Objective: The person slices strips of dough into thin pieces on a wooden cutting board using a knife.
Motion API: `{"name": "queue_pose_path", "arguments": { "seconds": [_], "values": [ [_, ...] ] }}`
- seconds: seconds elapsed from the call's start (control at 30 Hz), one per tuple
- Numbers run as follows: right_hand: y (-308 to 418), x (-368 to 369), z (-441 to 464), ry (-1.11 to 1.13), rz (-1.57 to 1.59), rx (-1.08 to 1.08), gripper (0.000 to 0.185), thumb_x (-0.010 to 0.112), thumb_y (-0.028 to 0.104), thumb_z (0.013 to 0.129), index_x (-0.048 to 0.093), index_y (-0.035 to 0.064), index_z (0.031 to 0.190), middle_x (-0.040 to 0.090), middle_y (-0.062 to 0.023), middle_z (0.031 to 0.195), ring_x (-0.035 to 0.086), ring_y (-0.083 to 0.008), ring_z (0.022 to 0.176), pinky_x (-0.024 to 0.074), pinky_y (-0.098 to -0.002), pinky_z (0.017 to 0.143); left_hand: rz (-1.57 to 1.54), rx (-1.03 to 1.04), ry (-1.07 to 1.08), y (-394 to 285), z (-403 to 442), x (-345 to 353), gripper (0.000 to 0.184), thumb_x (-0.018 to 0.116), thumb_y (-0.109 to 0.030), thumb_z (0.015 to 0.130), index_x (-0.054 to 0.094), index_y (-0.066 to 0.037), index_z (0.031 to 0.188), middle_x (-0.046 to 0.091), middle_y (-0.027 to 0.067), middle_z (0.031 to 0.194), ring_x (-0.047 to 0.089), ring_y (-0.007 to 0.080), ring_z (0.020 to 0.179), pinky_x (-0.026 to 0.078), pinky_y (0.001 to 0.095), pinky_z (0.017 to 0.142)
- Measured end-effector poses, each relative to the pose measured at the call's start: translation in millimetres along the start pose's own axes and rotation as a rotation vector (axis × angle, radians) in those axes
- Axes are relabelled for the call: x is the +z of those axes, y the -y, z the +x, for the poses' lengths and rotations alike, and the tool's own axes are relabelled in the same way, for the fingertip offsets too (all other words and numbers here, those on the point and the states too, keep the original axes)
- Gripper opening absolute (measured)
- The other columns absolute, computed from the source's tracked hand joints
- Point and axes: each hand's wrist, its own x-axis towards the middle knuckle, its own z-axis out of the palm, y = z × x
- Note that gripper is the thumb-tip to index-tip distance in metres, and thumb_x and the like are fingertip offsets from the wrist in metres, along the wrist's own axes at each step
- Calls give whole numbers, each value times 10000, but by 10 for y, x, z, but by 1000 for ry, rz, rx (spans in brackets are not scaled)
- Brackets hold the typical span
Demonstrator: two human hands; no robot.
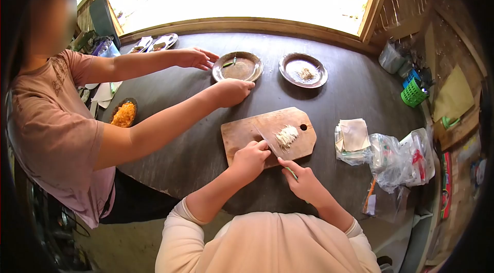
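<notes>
My right hand [302, 183] is closed around the green handle of a knife [291, 172], whose thin blade slants up and left over a wooden cutting board [242, 131]. My left hand [249, 160] is at the board's near edge with bent fingers, fingertips against or right beside the blade; whether they pinch anything is hidden. A small heap of white shreds [286, 137] lies on the board, right of the blade, near the hanging hole.
At my left, another person's hands [234, 91] hold a brown plate [237, 78] with small green pieces. Beyond the board stands a second plate [303, 83] with pale shreds. An orange shredded food [124, 115] fills a dish at left. Plastic bags [393, 159] and a green basket [413, 94] are right.
</notes>
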Motion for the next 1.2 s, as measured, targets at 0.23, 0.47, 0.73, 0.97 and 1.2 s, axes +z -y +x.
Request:
{"name": "queue_pose_path", "arguments": {
  "seconds": [0.23, 0.47, 0.73, 0.97, 1.2],
  "values": [
    [-54, 85, 16, -30, -21, -38, 355, 576, 101, 970, 594, 122, 1324, 679, -257, 900, 694, -381, 721, 518, -361, 653, 0, 9, -2, 7, 2, 4, 164, 645, -79, 786, 726, -107, 926, 637, -1, 1027, 622, 220, 975, 563, 354, 765],
    [-125, 49, 13, -63, 53, -143, 348, 581, 97, 963, 590, 130, 1309, 644, -278, 825, 657, -446, 722, 513, -399, 607, -20, -6, 15, 34, -3, 30, 173, 645, -88, 793, 731, -108, 942, 642, -10, 1041, 620, 219, 978, 558, 351, 783],
    [-50, 52, 94, 16, 5, 22, 348, 573, 117, 971, 593, 136, 1318, 668, -273, 893, 681, -417, 773, 521, -390, 661, -16, 2, 19, 1, -2, 9, 183, 654, -97, 794, 737, -110, 957, 642, -10, 1038, 620, 218, 979, 557, 351, 776],
    [-59, 29, 20, -7, 82, -2, 333, 578, 101, 965, 604, 131, 1296, 667, -264, 887, 659, -434, 734, 517, -383, 629, -18, -15, 38, 15, 3, -16, 183, 651, -103, 799, 736, -108, 960, 643, -10, 1053, 618, 223, 986, 555, 354, 788],
    [-77, 40, 58, 31, 15, 34, 356, 574, 104, 968, 589, 120, 1323, 683, -245, 960, 691, -382, 834, 524, -370, 715, -42, -19, 31, 12, 6, -26, 176, 651, -106, 808, 736, -108, 962, 644, -9, 1063, 617, 227, 990, 554, 354, 794]
  ]
}}
